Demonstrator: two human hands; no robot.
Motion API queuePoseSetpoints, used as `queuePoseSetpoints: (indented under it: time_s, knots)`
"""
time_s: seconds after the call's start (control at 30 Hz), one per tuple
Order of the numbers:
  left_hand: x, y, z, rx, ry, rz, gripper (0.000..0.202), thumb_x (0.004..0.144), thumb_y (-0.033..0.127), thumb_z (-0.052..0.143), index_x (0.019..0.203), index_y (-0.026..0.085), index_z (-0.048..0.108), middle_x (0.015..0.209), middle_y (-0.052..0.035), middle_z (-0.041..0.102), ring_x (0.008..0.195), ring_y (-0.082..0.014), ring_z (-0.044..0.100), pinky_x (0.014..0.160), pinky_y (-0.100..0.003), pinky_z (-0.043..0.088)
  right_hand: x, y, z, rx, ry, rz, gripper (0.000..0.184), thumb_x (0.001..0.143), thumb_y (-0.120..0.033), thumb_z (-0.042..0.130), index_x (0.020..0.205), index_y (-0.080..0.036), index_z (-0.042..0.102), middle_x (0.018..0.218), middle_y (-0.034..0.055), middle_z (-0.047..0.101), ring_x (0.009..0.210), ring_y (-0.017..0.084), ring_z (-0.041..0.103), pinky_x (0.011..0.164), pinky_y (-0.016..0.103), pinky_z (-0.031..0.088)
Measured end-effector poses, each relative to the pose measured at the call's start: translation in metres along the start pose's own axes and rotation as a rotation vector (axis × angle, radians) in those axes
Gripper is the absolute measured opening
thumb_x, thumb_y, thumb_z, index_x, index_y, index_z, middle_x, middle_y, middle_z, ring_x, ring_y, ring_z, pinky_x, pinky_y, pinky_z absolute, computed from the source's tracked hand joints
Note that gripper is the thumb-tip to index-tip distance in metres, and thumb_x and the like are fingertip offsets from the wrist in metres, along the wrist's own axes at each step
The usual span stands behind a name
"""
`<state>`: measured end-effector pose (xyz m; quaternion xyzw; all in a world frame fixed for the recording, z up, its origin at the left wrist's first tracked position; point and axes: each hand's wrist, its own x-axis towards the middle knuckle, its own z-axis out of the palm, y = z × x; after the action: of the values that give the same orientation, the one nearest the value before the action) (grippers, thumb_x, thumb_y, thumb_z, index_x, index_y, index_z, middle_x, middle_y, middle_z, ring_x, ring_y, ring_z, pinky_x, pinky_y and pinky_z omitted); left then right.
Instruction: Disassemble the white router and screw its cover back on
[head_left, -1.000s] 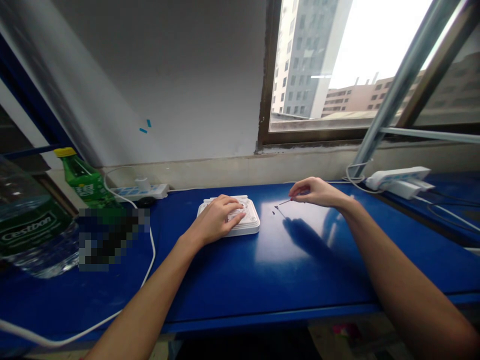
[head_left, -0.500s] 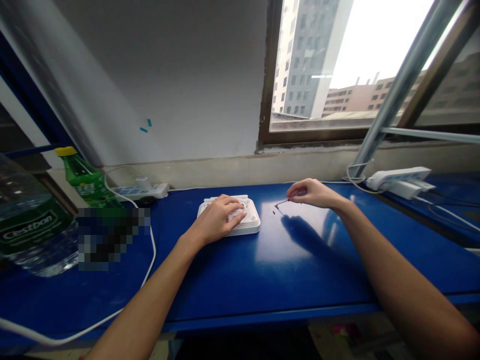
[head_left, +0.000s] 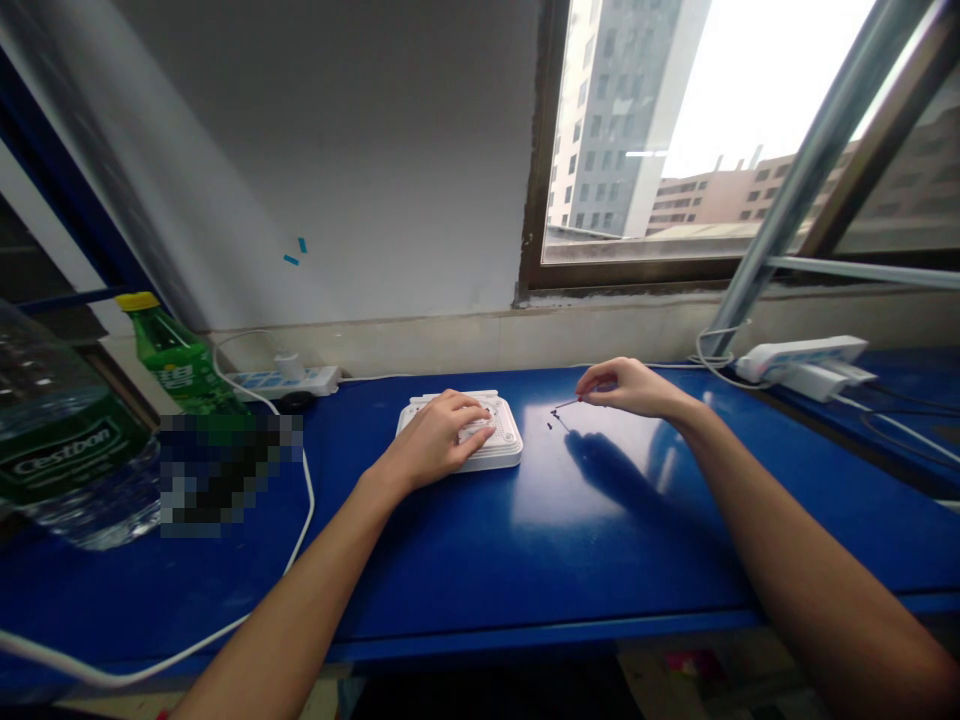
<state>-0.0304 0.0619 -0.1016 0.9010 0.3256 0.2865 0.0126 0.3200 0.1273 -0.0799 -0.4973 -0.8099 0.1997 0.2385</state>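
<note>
A white router (head_left: 504,452) with rounded corners lies flat on the blue table (head_left: 450,560). My left hand (head_left: 444,432) rests on top of it with fingers spread, hiding much of its left and middle part. To the right, my right hand (head_left: 619,386) hovers just above the table, thumb and fingers pinched on a thin screwdriver (head_left: 568,404). The tool points left, its tip at a small dark screw (head_left: 554,413). Another small dark screw (head_left: 550,426) lies just below; the pieces are too tiny to make out in detail.
On the left stand a large clear water bottle (head_left: 67,460) and a green bottle (head_left: 176,355). A white cable (head_left: 307,490) runs along the table's left side. Power strips sit at back left (head_left: 322,380) and right (head_left: 802,352). A metal post (head_left: 795,180) rises by the window.
Almost nothing differs. The whole view has shifted very slightly; both hands keep their places on the router and on the screwdriver near the screws.
</note>
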Motion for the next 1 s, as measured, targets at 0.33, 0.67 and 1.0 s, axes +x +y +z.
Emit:
queuePoseSetpoints:
  time_s: [0.33, 0.67, 1.0]
  knots:
    - [0.0, 0.0, 0.001, 0.014, -0.006, -0.004, 0.027, 0.102, 0.034, 0.055, 0.116, 0.018, 0.072, 0.12, -0.0092, 0.071, 0.115, -0.0257, 0.06, 0.104, -0.042, 0.05, -0.001, -0.001, 0.001, -0.011, -0.002, -0.01, 0.021, 0.076, -0.032, 0.068, 0.088, -0.02, 0.08, 0.09, 0.0067, 0.078, 0.086, 0.025, 0.072, 0.076, 0.034, 0.055]
    - [-0.011, -0.017, -0.001, 0.208, -0.078, -0.284, 0.086, 0.08, 0.081, 0.061, 0.145, 0.026, 0.057, 0.149, -0.0176, 0.053, 0.139, -0.0437, 0.043, 0.112, -0.063, 0.035, 0.001, -0.012, 0.005, 0.126, 0.127, -0.093, 0.019, 0.082, -0.033, 0.068, 0.091, -0.019, 0.078, 0.096, 0.0065, 0.078, 0.092, 0.025, 0.072, 0.085, 0.036, 0.056]
    - [-0.01, -0.011, -0.021, 0.079, -0.296, -0.378, 0.106, 0.066, 0.089, 0.066, 0.156, 0.041, 0.037, 0.148, -0.0084, 0.056, 0.135, -0.038, 0.051, 0.109, -0.054, 0.042, 0.004, -0.043, 0.029, 0.252, 0.104, -0.213, 0.019, 0.086, -0.037, 0.07, 0.094, -0.021, 0.078, 0.095, 0.0053, 0.077, 0.09, 0.023, 0.072, 0.081, 0.036, 0.056]
